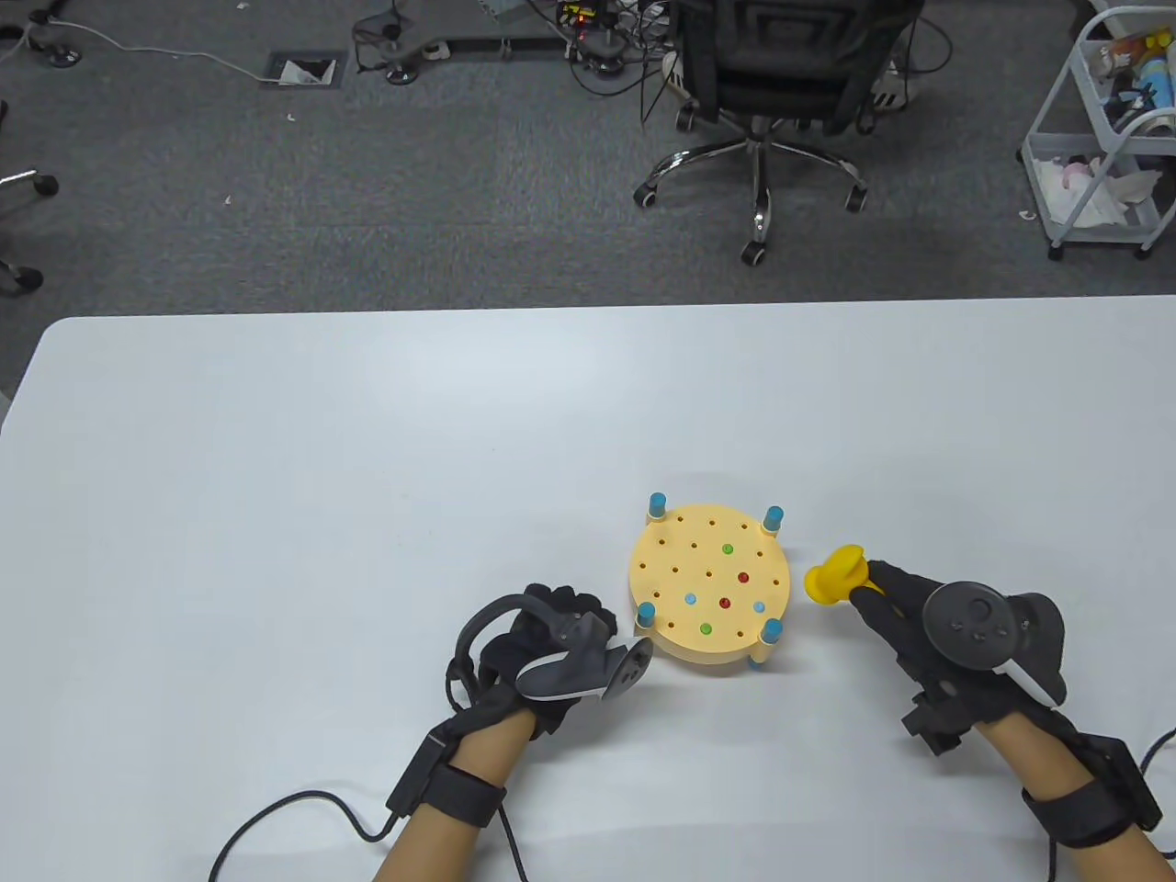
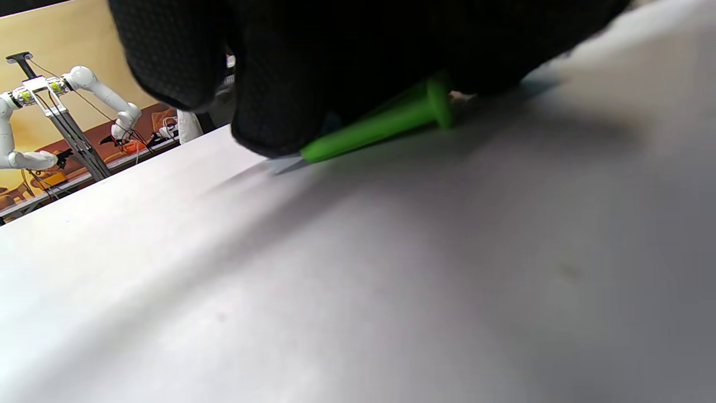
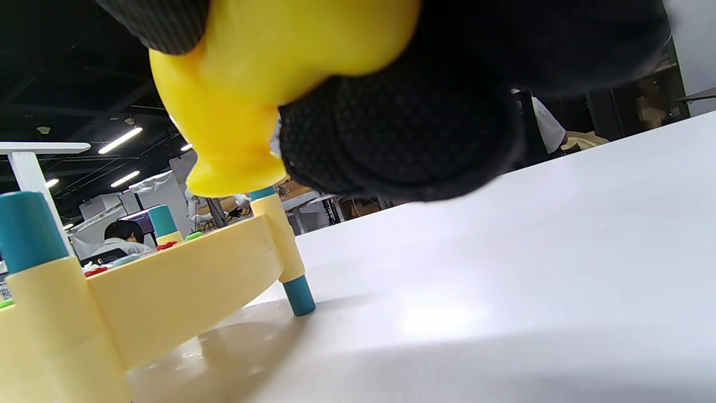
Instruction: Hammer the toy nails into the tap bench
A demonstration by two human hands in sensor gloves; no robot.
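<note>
Resting low on the white desk (image 1: 276, 478), the left hand (image 1: 551, 657) curls its fingers (image 2: 279, 84) over a green nail (image 2: 386, 120). In the left wrist view the nail lies nearly flat, its long axis running from the pointed tip, poking out beside a fingertip, to the round head tucked under the hand. I cannot tell whether this grip truly pinches the nail or only covers it.

Across from it, the right hand (image 1: 955, 643) holds a yellow hammer (image 1: 838, 574), fingers wrapped tight round the handle. The hammer's head sticks out past the fingertips toward the bench (image 1: 709, 583), and in the right wrist view one flared face points down, just above the bench's rim.

Between the two hands, slightly beyond them, the round yellow bench stands on four legs with blue caps (image 1: 774, 516). Its holed top carries green, red and blue nail heads (image 1: 743, 579) sitting flush. The left hand lies just beside the bench's near-left leg; the hammer head is close to its right edge.
</note>
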